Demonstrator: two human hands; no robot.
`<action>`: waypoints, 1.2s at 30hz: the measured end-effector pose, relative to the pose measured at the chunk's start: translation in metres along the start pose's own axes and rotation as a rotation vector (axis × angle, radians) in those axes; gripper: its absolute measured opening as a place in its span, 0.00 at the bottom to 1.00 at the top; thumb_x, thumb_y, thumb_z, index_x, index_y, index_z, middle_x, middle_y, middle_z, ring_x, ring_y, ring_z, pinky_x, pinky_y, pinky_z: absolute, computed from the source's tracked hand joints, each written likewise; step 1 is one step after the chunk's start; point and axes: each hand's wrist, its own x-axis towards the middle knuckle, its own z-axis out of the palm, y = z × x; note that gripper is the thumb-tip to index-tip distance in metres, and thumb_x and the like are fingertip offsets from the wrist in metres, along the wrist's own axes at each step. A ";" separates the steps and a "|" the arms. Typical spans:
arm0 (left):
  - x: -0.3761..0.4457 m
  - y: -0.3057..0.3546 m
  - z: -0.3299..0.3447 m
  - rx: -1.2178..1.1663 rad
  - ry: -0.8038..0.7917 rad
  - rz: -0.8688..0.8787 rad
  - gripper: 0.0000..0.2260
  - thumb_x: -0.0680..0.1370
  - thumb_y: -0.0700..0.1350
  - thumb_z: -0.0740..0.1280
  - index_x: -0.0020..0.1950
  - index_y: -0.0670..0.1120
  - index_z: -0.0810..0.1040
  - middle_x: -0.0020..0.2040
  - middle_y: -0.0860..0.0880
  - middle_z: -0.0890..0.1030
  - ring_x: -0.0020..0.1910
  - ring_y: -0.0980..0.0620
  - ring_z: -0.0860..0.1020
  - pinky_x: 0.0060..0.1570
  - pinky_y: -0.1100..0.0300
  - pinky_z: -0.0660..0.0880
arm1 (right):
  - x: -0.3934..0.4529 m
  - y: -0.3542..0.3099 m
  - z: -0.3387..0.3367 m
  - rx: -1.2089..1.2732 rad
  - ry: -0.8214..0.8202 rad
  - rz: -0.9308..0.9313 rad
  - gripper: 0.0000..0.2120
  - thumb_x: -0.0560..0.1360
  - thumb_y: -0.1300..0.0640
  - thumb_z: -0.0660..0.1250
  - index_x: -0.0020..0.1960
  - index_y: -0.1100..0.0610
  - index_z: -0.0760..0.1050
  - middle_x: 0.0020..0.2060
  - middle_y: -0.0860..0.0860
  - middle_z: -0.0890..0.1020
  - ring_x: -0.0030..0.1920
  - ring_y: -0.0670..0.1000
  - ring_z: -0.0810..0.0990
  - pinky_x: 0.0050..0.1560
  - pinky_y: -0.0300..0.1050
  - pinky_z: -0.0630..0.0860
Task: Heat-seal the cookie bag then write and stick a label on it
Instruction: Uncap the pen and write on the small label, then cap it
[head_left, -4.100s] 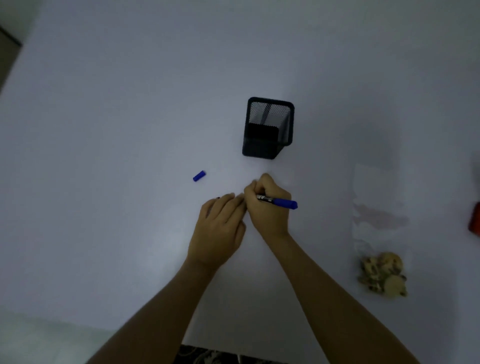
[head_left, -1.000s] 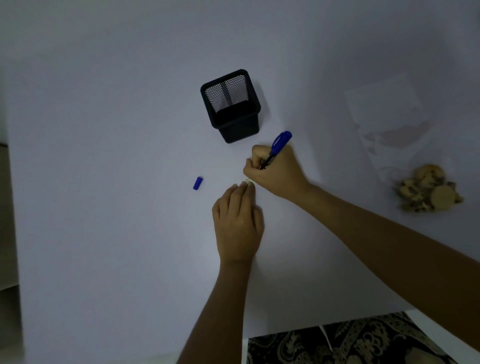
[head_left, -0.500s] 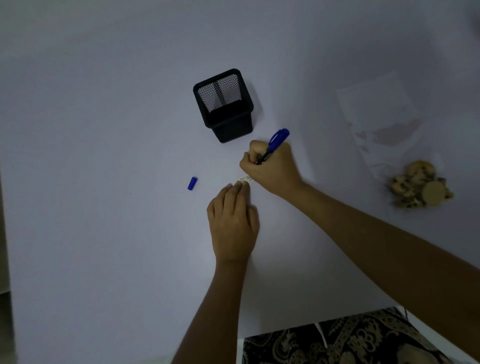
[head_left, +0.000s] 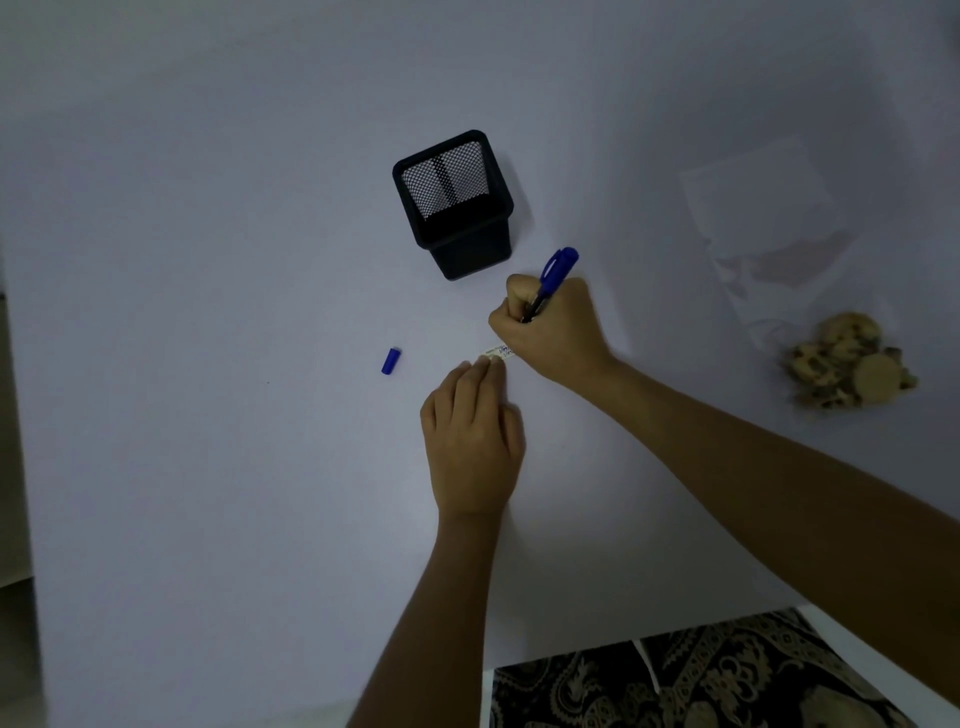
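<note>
A dim white bench (head_left: 208, 312) fills the view. Mid-bench, the left hand (head_left: 472, 441) lies flat, straight fingertips pressing a small white paper label (head_left: 496, 353). The right hand (head_left: 553, 327) grips a blue marker pen (head_left: 550, 278) over that label. The clear plastic cookie bag (head_left: 810, 291) lies toward the right edge.

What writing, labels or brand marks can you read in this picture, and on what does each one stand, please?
Label: blue handwriting, too small and blurred to read.
Pen in the right hand: no print legible on its barrel.
Pen holder, pen cap and cookie bag: no text visible.
</note>
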 end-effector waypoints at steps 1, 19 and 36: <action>0.000 0.000 0.000 0.000 0.001 0.001 0.15 0.76 0.42 0.61 0.60 0.39 0.78 0.57 0.42 0.81 0.59 0.44 0.78 0.62 0.52 0.70 | 0.000 0.000 0.000 0.005 0.003 0.010 0.24 0.71 0.69 0.66 0.28 0.48 0.59 0.22 0.44 0.65 0.24 0.45 0.66 0.31 0.29 0.67; 0.001 0.001 -0.002 -0.026 -0.003 -0.001 0.16 0.76 0.43 0.61 0.61 0.40 0.77 0.58 0.43 0.81 0.60 0.44 0.77 0.63 0.51 0.70 | 0.004 -0.010 -0.004 0.028 0.117 0.034 0.25 0.72 0.69 0.64 0.28 0.48 0.57 0.22 0.44 0.63 0.25 0.45 0.64 0.32 0.45 0.70; 0.030 -0.001 -0.028 -0.092 -0.100 -0.067 0.08 0.69 0.40 0.75 0.46 0.44 0.81 0.42 0.47 0.82 0.42 0.48 0.81 0.47 0.53 0.77 | 0.017 -0.052 -0.035 0.245 0.176 0.577 0.20 0.73 0.65 0.65 0.27 0.56 0.62 0.24 0.52 0.69 0.24 0.49 0.70 0.26 0.38 0.68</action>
